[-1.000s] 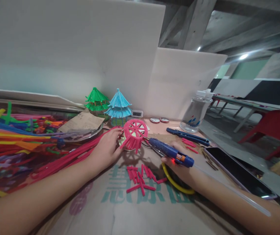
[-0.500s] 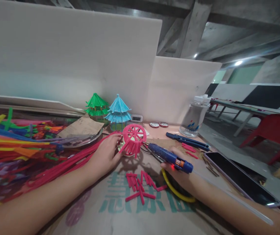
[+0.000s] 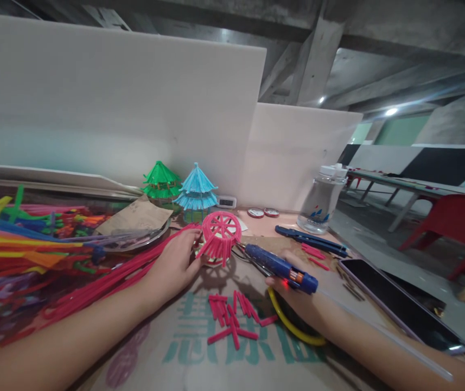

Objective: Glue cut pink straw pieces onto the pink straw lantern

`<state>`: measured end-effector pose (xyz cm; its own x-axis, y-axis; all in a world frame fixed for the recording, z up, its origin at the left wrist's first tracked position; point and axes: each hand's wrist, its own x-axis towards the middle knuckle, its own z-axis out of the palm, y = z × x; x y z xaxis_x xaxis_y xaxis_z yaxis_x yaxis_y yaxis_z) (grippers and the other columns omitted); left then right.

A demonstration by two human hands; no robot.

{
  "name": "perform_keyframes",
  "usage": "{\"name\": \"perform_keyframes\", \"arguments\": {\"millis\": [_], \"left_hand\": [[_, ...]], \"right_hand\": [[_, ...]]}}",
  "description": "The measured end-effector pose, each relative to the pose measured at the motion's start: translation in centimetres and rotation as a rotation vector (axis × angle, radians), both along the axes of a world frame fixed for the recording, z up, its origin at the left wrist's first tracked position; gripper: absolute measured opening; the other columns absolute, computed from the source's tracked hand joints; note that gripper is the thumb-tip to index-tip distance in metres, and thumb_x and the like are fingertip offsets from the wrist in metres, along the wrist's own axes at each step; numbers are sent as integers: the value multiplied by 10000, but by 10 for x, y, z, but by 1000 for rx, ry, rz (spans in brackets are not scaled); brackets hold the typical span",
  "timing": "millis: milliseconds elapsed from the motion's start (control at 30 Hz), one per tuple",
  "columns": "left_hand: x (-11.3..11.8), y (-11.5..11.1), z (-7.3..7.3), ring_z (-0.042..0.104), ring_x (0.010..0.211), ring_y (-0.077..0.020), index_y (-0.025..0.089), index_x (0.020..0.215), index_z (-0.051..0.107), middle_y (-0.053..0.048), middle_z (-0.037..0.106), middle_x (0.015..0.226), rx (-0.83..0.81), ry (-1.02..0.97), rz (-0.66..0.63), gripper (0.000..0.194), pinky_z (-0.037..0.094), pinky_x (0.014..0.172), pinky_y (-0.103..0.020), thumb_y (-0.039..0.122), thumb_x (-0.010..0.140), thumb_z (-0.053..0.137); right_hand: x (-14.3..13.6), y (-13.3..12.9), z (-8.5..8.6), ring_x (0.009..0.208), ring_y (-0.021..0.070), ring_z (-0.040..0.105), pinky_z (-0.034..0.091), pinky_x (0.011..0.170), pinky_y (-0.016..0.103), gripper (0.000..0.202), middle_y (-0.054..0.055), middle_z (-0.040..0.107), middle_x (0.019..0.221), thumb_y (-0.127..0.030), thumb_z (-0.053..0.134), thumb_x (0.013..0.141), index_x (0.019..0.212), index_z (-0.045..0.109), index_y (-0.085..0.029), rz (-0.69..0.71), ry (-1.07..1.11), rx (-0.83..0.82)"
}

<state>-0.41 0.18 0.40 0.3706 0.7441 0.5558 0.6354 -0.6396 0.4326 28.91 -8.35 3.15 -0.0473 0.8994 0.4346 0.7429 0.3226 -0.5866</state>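
Observation:
My left hand (image 3: 181, 255) grips the left side of a pink wheel-shaped pipe-cleaner piece (image 3: 221, 231), its short strips hanging from the near rim. In my right hand (image 3: 291, 282) is a blue hot glue gun (image 3: 279, 266) with a small red light on it; its tip points left and meets or nearly meets the wheel's right edge. A clear glue stick (image 3: 395, 331) sticks out behind, along my forearm. Below the wheel lie several short pink pipe-cleaner pieces (image 3: 232, 320) on the printed cardboard (image 3: 154, 358).
Bundles of coloured pipe cleaners (image 3: 32, 255) fill the left. Behind stand a green pavilion model (image 3: 161, 179) and a blue pavilion model (image 3: 196, 187). To the right are a utility knife (image 3: 311, 240), a water bottle (image 3: 322, 201), a phone (image 3: 403, 304) and a yellow ring (image 3: 293, 326).
The view has tilted slightly, so everything sits a little lower in the picture. Both hands keep their hold, and the glue gun's tip stays by the wheel's right edge.

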Motion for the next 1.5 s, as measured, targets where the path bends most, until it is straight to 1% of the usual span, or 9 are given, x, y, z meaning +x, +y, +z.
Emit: {"name": "perform_keyframes", "arguments": {"millis": [133,267,367,567,767,933,1133,1267,1500], "left_hand": [[1,-2,2,637,1179,-336,185,1234,599,-158,667,1264,-7,-7,6,355,516,1035,-532,413,967,540],[1,-2,2,634,1188,-332,180,1248,593,-159,661,1275,-14,-13,5,373,510,1046,-525,420,968,536],[1,-2,1,638,1168,-333,174,1226,602,-159,663,1251,-13,-12,5,362,514,1035,-529,420,974,522],[0,0,0,649,1165,-318,184,1230,605,-150,677,1252,-15,-19,-12,332,525,1028,-497,351,945,573],[-1,2,-4,645,1156,-319,177,1228,608,-160,678,1246,-15,-19,-17,332,521,1024,-505,333,936,580],[1,0,-1,647,1161,-328,182,1209,621,-160,686,1245,-26,-30,-13,313,521,1018,-515,299,921,592],[3,-1,2,674,1117,-315,191,1215,647,-146,706,1211,14,-44,-21,327,547,997,-489,284,903,612],[3,-1,1,673,1130,-322,196,1225,656,-148,705,1217,23,-47,-18,339,546,1010,-496,281,900,611],[2,1,-1,671,1134,-316,206,1229,657,-139,709,1209,36,-47,-17,353,545,1016,-483,285,886,644]], "right_hand": [[-1,-1,3,603,179,563,451,571,284,222,-34,597,645,-423,652,821,734,531,-258,26,14,-6],[-3,-2,5,579,187,560,439,533,291,243,-31,588,615,-439,648,818,717,513,-263,19,27,-22],[-2,-1,4,583,189,564,446,547,297,230,-30,593,622,-430,645,828,732,523,-260,38,38,-8],[1,-2,7,647,197,622,480,604,296,139,-13,675,707,-382,634,848,824,598,-250,98,36,-54],[0,-4,8,697,216,670,513,638,309,110,4,726,770,-363,641,844,830,636,-255,114,60,-11],[0,-5,8,757,225,690,525,679,316,99,16,743,812,-340,628,876,846,646,-248,142,76,-35],[-4,-7,12,718,230,681,518,661,324,145,15,731,775,-381,633,850,823,640,-238,135,114,-57],[-6,-8,15,751,240,696,524,692,336,143,16,746,804,-384,628,828,847,653,-244,137,111,-74],[-4,-6,10,747,247,697,534,694,346,151,12,726,758,-394,644,820,835,641,-244,145,111,-81]]}}
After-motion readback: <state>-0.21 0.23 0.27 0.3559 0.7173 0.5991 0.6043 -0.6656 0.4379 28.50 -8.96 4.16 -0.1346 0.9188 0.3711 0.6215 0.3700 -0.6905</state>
